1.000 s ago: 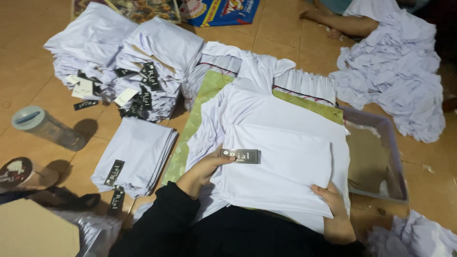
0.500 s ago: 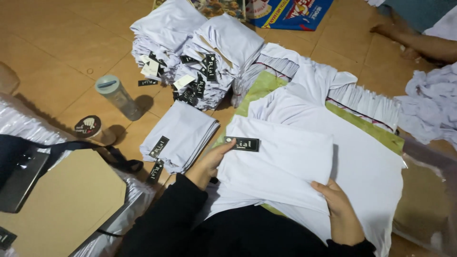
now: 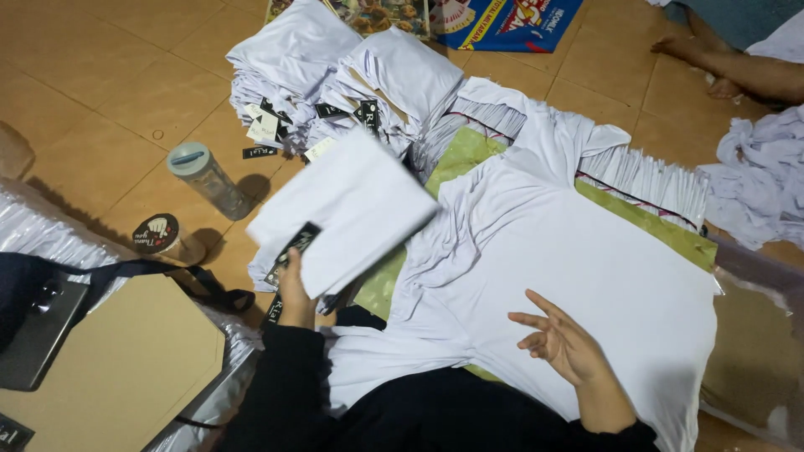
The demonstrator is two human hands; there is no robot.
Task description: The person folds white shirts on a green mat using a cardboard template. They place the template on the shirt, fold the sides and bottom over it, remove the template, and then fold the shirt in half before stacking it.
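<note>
My left hand (image 3: 291,289) grips a folded white shirt (image 3: 343,209) with a black tag, held over the small pile of folded shirts at my left. My right hand (image 3: 563,341) hovers open, palm up, above an unfolded white shirt (image 3: 578,259) spread flat over a green board (image 3: 649,222). A black sleeve covers each of my arms.
Tall stacks of folded, tagged white shirts (image 3: 335,79) stand at the back. A clear plastic jar (image 3: 205,177) and a round black lid (image 3: 157,233) lie on the tiled floor. A brown cardboard sheet (image 3: 117,368) lies left. Another person's foot (image 3: 737,67) and loose shirts (image 3: 758,180) are at right.
My left hand has lifted the folded shirt off the spread shirt and carried it left. My right hand has let go and opened. The view has swung left.
</note>
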